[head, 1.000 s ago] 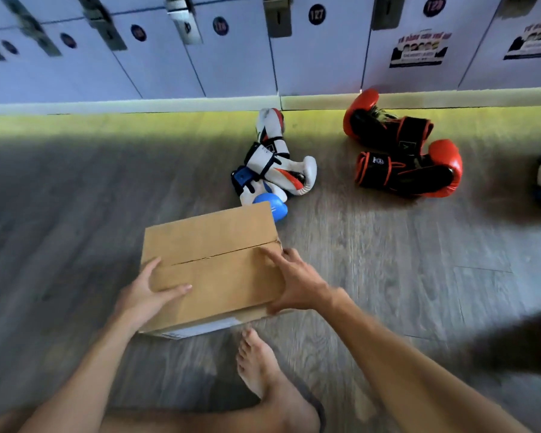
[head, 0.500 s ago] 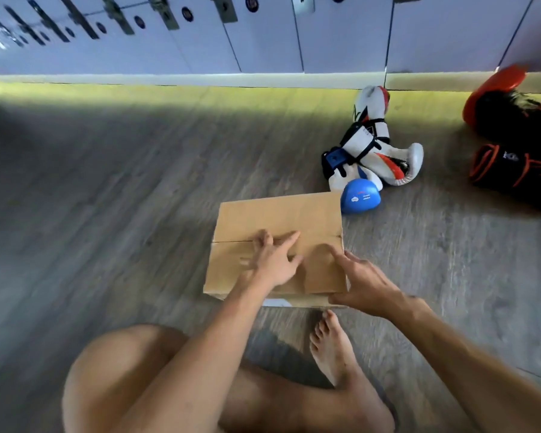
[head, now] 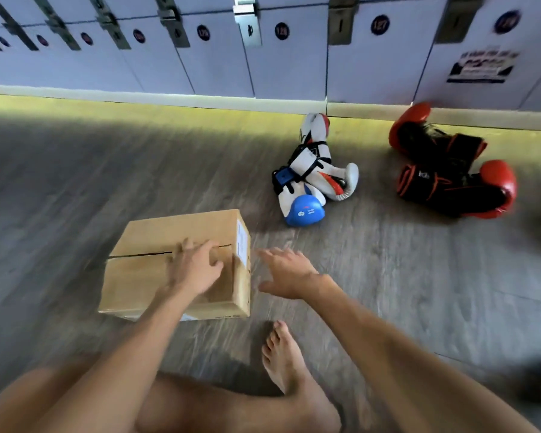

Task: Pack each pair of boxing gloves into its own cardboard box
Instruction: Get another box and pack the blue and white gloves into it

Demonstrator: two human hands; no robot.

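Head view, blurred by motion throughout. Cardboard box (head: 156,260) sat on the grey wood-grain floor (head: 388,276), flaps down, a dark seam running across its top; white label (head: 242,243) on its right side face. Left hand (head: 194,270) lay palm-down on the box top near the right end, fingers spread and curled slightly over the seam, pressing rather than gripping anything. Right hand (head: 286,271) hovered just beside the box's right side, apart from it, fingers splayed wide, holding nothing. White, red and blue gloves (head: 313,173) lay in a heap on the floor beyond the box's far right corner, near it but not touching; the blue padded end (head: 303,214) pointed toward the box. How many gloves made up that heap could not be told. Red and black gloves (head: 450,179), 2 of them, lay further right, one behind the other, the rear one close to the locker base. Row of pale lockers (head: 294,64) with round number tags ran along the back; 1 tag appeared to read 127, a poster (head: 481,65) on the door to its right unreadable. Bare foot (head: 288,360) rested on the floor below the right hand, near the box's front right corner; a bare leg crossed the bottom of the frame.
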